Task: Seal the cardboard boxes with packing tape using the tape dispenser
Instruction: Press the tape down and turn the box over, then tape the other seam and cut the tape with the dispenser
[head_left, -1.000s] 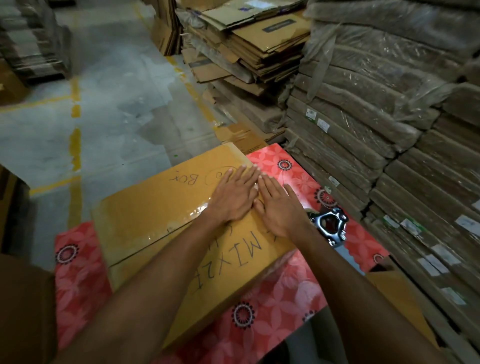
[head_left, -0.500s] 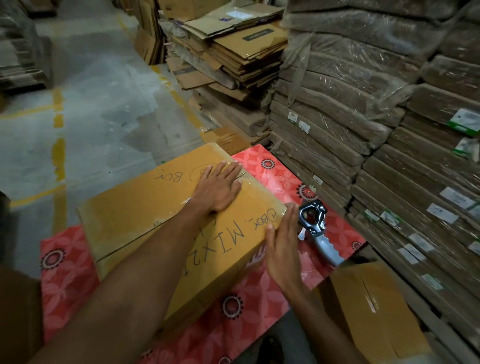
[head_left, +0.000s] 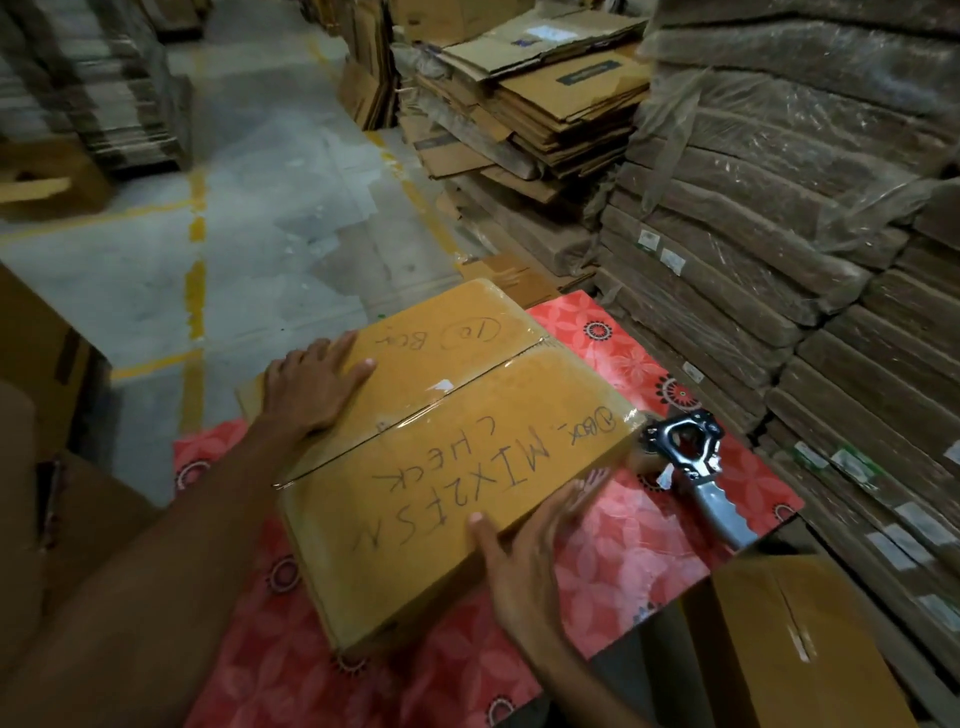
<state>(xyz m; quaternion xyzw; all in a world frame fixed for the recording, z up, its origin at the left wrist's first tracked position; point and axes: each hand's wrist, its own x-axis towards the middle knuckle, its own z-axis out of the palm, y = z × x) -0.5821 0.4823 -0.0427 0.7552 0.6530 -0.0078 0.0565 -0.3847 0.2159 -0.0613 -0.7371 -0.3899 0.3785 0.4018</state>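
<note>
Left hand (head_left: 311, 387) now lies flat on the left corner of the box (head_left: 467, 467), off the seam (head_left: 415, 413). Right hand (head_left: 530, 551), fingers straight, braces the near side. Box closed; contents unseen.

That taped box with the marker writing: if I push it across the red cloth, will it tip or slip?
Likely slides flat: the box is low and wide, so tipping seems unlikely. Its glossy taped top probably feels slick under the left hand. The red cloth might bunch beneath it.
</note>
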